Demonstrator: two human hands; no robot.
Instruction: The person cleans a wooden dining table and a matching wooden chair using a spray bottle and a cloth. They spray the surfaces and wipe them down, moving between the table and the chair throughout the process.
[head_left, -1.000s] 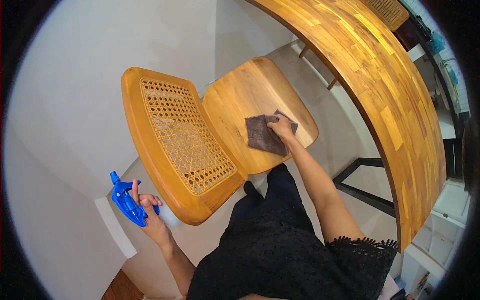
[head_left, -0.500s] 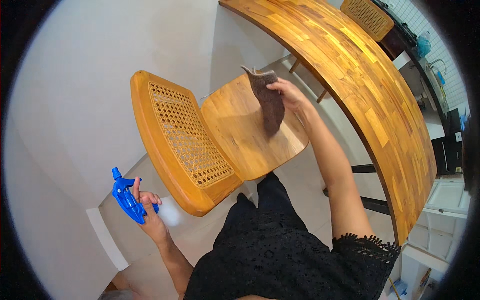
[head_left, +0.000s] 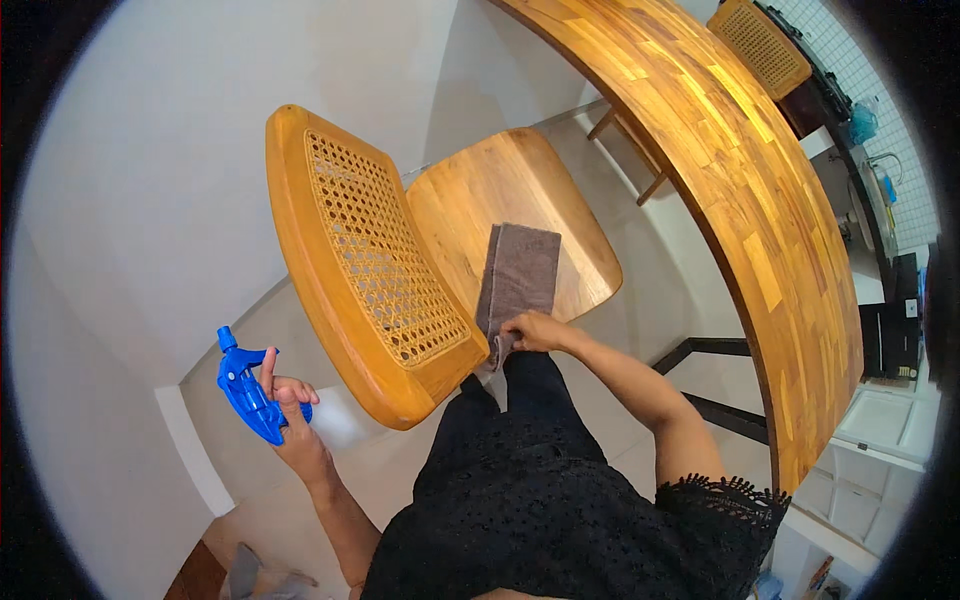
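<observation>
A wooden chair [head_left: 462, 210] with a woven cane backrest [head_left: 385, 255] stands in front of me, its seat facing up. My right hand [head_left: 533, 331] grips one end of a folded brown cloth [head_left: 525, 268] at the seat's near edge. Most of the cloth lies flat over the seat, and its gripped end bunches at the edge. Off to the left of the backrest, my left hand [head_left: 292, 408] holds a spray bottle by its blue trigger head [head_left: 247, 385]. One finger reaches up by the trigger; the see-through bottle body blurs into the floor.
A long wooden table [head_left: 730, 190] curves along the right, with dark metal legs [head_left: 715, 400] below. Beyond it are another cane-backed chair [head_left: 760, 48] and a sink counter. White wall [head_left: 200, 180] rises close on the left. A stool [head_left: 635, 150] is under the table.
My right hand has come toward me from the seat's far right to its near edge. The cloth, lifted and hanging before, now lies spread on the seat. My left hand stays nearly still.
</observation>
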